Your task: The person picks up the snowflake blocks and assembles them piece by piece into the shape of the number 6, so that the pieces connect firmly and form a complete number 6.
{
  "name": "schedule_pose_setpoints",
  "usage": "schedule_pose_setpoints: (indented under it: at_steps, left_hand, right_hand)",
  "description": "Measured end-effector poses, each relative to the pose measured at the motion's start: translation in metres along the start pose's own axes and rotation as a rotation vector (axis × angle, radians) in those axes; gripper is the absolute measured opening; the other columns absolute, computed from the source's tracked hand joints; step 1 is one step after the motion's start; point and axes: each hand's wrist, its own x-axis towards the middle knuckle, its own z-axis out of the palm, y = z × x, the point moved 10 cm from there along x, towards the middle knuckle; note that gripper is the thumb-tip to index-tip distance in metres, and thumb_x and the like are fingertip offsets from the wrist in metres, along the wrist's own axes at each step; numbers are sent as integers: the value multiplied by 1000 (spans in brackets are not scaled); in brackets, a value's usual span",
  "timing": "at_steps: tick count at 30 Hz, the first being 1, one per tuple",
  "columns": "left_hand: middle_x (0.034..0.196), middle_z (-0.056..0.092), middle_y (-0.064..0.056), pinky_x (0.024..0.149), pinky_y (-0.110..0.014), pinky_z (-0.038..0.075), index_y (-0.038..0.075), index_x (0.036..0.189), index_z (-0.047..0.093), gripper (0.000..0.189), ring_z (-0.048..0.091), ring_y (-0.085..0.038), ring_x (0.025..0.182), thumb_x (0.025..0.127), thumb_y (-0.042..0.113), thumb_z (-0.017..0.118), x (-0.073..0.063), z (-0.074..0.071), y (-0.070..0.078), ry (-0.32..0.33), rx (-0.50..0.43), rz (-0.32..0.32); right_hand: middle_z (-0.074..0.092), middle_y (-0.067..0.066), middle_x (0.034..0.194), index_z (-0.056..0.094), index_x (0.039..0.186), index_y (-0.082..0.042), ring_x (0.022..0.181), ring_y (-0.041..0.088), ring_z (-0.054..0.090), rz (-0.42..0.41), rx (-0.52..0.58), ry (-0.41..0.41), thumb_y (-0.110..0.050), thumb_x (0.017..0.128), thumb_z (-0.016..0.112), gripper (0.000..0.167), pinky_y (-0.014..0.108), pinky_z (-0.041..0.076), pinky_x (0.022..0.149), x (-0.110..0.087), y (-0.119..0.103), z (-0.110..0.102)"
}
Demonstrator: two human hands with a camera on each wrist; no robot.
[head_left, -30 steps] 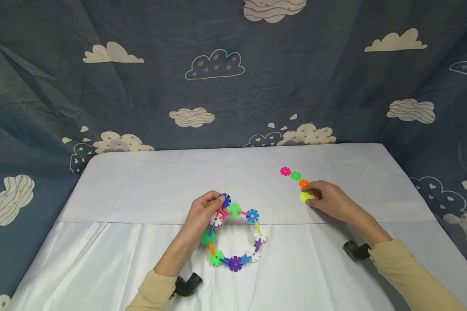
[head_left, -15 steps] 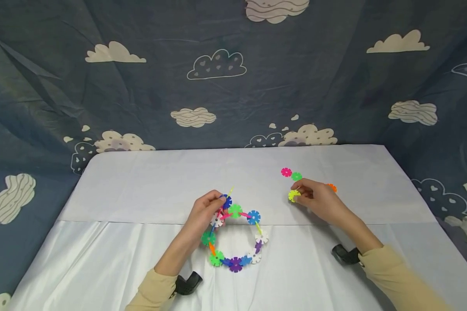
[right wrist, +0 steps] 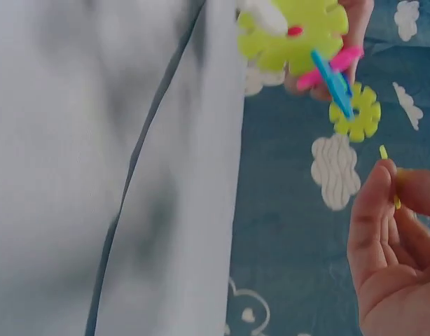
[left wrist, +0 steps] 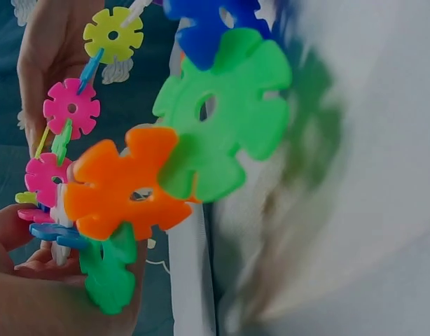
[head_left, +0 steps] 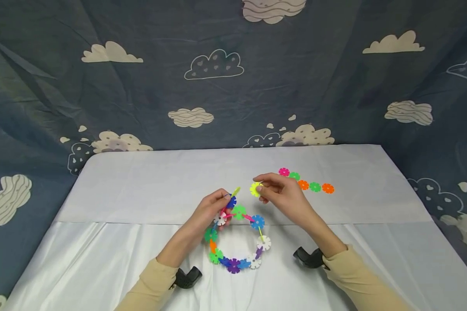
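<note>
A ring-shaped chain of notched, flower-shaped plastic discs [head_left: 234, 266] in many colours hangs from my left hand [head_left: 210, 209]. The thumb and fingers of that hand pinch it near a dark blue disc [head_left: 232, 201], above which a yellow disc [head_left: 236, 191] stands almost edge-on. Just to the right, my right hand [head_left: 286, 196] pinches a loose yellow disc [head_left: 254, 189] by its rim, apart from the chain. In the right wrist view this yellow disc [right wrist: 383, 152] shows edge-on between thumb and finger. Large in the left wrist view are the chain's orange disc [left wrist: 103, 183] and green disc [left wrist: 253, 105].
Several loose discs lie in a slanting row on the white-covered table [head_left: 148, 185] behind my right hand: a pink disc [head_left: 283, 172], green discs [head_left: 315, 186] and orange discs [head_left: 328, 188]. A dark cloud-print cloth [head_left: 218, 95] hangs behind the table's back edge.
My right hand has picked up the yellow disc from the row and carried it left, close to the chain. The left hand keeps its pinch and has shifted only slightly, with the upper yellow disc turned.
</note>
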Motion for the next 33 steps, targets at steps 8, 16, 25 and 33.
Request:
schedule_pose_setpoints:
  at_steps: [8,16,25,33]
  left_hand:
    - [79,52,-5,49,-26,43,2,102,51,28,50,-19,58,104,29,48,0,5,-1,-36,11,-14]
    - [76,51,-8,48,-27,39,-5,101,50,29,48,-21,55,105,24,48,1,6,4,-23,46,21]
    - [71,51,-8,49,-26,39,0,92,52,23,49,-23,56,104,19,48,3,5,10,31,112,85]
    - [72,49,-11,51,-26,41,-4,92,52,23,47,-20,55,103,16,48,2,5,8,56,104,94]
  right_hand:
    - [67,15,88,66,112,-5,76,39,65,14,41,37,-13,95,67,19,39,58,72,10,-4,14]
    - [65,10,79,69,109,-12,67,29,60,-2,-34,-27,-14,96,66,14,44,54,62,13,-12,19]
    - [61,8,69,70,108,-11,67,46,55,0,-58,-108,-12,95,67,13,27,43,50,19,-12,25]
    - [62,8,71,71,107,-12,67,44,56,20,-32,-118,-12,95,67,13,27,45,51,19,-7,29]
